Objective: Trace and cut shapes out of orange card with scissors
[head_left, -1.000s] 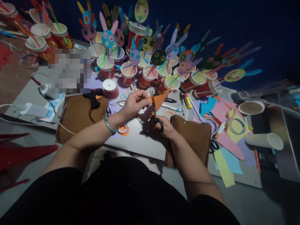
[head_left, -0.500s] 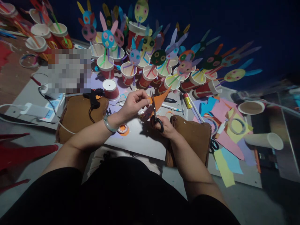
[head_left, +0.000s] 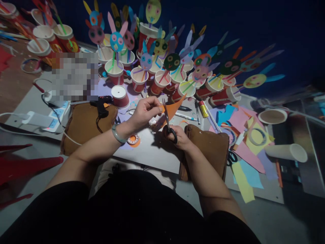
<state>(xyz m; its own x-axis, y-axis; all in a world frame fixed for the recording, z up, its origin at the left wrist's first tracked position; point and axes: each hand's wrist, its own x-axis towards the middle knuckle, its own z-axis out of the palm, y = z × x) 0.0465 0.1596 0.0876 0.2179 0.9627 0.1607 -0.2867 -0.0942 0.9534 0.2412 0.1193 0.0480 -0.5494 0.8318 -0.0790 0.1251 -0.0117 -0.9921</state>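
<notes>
My left hand (head_left: 148, 110) is closed, thumb and fingertips pinching a small orange paper piece (head_left: 162, 108). In my right hand (head_left: 179, 138) are scissors with dark handles (head_left: 167, 118), blades pointing up and slightly apart, just right of that piece. A larger pointed sheet of orange paper (head_left: 174, 109) shows behind and right of the blades. Whether it still joins the small piece I cannot tell. Beneath my left wrist, a round white ring-shaped item (head_left: 133, 139) lies on an orange paper circle.
Red paper cups (head_left: 139, 81) with paper rabbit heads on straws crowd the back. A glue gun (head_left: 102, 106) rests by the left brown cushion (head_left: 86, 125); another brown cushion (head_left: 207, 150) lies under my right arm. Paper scraps (head_left: 243, 118), a tape roll (head_left: 257, 136) and markers (head_left: 188, 116) lie rightward.
The scissor blades have shifted slightly at the orange paper, and the small piece at my left fingertips shows a little more clearly. Both hands stay almost in place.
</notes>
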